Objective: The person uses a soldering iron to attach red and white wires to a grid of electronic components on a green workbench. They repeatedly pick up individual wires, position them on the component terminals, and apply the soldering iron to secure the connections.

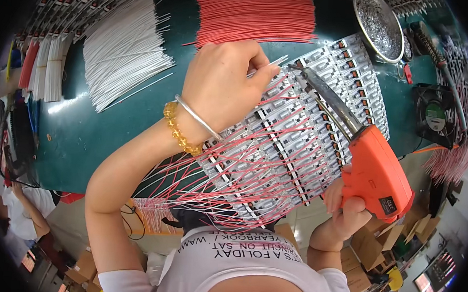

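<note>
Head view shows your left hand (221, 86) pinched shut on a thin white wire (268, 65), holding its end down on the row of small circuit boards (299, 134) just beyond your fingertips. Your right hand (345, 206) is wrapped tight around the grip of the orange soldering gun (374, 176), whose long metal tip (297, 68) sits just beside that wire end. This looks like the soldering step on one joint. Judging from that, the next move calls for keeping the wire steady under the tip. Red wires (226, 177) already fan from the boards under your left wrist; loose white wires (125, 48) and red ones (255, 11) lie beyond your left hand.
</note>
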### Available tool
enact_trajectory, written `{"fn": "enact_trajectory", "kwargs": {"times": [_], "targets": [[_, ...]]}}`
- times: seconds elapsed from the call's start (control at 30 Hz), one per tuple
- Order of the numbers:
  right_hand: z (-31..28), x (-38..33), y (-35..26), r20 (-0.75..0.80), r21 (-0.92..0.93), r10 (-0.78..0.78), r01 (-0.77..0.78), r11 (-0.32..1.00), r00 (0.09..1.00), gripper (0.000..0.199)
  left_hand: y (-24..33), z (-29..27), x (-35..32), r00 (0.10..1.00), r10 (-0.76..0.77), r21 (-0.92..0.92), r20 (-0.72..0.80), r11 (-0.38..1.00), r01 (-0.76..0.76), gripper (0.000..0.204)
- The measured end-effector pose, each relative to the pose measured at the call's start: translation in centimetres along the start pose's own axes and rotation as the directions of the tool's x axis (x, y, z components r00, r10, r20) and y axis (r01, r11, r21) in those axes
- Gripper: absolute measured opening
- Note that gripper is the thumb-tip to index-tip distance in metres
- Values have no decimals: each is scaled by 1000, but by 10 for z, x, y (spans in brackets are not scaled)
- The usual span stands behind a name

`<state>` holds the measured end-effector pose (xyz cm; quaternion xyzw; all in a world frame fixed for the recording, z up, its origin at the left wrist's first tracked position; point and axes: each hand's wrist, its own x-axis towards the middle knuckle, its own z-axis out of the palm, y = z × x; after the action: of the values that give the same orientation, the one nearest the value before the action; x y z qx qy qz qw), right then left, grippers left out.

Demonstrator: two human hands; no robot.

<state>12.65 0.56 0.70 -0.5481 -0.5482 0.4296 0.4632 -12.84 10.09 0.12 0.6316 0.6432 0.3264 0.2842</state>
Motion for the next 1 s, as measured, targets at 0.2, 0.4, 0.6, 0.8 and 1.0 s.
{"fn": "enact_trajectory", "kwargs": {"times": [0.2, 0.4, 0.6, 0.8, 1.0], "targets": [[4, 2, -3, 3, 5, 28, -28, 1000, 1000, 68, 1, 2, 2, 1000, -9, 18, 20, 1000, 9, 19], [-5, -5, 4, -46, -76, 1, -4, 997, 999, 71, -2, 2, 2, 1000, 16, 26, -2, 1000, -16, 20], [-5, -6, 9, -70, -52, -53, 50, 997, 996, 78, -1, 4, 1, 1000, 22, 41, 3, 999, -22, 20], [-4, -1, 4, -78, -52, -83, 79, 996, 993, 80, 0, 0, 0, 1000, 21, 57, -8, 998, -20, 18], [3, -1, -18, -101, 44, 10, -5, 999, 995, 79, 14, -9, -6, 948, 262, 164, -182, 958, -234, 13]]}}
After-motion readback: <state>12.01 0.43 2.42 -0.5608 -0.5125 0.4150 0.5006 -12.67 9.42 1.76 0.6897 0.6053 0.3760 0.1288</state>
